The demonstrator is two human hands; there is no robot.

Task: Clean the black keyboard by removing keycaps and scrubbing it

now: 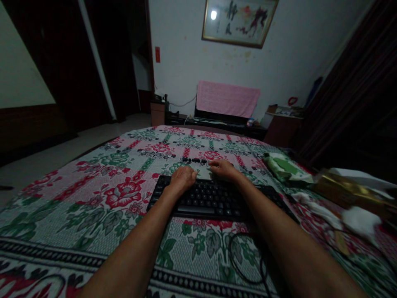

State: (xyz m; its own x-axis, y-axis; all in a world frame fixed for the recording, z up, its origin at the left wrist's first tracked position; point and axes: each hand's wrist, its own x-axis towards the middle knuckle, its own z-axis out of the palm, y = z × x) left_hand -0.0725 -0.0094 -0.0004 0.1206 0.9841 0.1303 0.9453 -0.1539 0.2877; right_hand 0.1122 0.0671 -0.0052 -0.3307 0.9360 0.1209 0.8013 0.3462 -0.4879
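A black keyboard lies on a floral bedspread in front of me. My left hand rests on the keyboard's far edge with its fingers curled; what they hold, if anything, is hidden. My right hand reaches just past the keyboard's top edge, fingers bent down onto the cloth beside a short row of small black keycaps. I cannot make out whether it pinches one. The keyboard's black cable loops on the bedspread near my right forearm.
A green packet and a gold wrapper with white wadding lie at the right of the bed. Beyond the bed stand a low unit draped with a pink cloth, a small cabinet and a framed picture.
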